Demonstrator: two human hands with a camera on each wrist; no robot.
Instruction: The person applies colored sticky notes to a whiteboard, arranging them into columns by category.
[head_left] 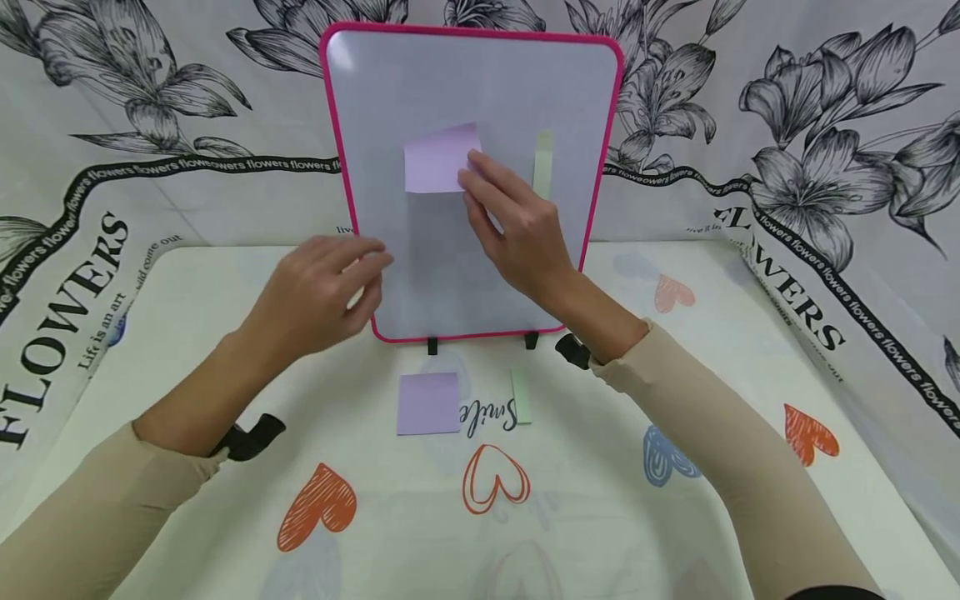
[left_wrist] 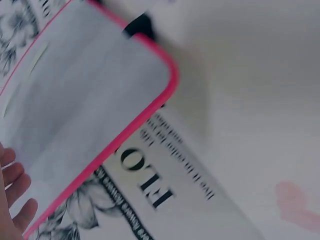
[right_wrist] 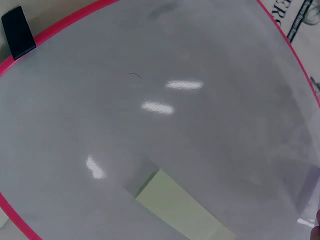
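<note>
Beige sleeves [head_left: 720,450] extend, left hand [head_left: 322,287] loosely curled by the whiteboard's [head_left: 480,275] left edge, right hand [head_left: 521,229] pinching the upper purple note [head_left: 433,164], apparently steadying it.

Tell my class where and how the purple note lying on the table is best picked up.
I'd pinch the near edge of the purple note, sliding in low from the near side. It appears to lie flat, so an edge likely lifts most easily. The whiteboard stands beyond it and a green strip lies to its right, so the near side seems easier.
</note>
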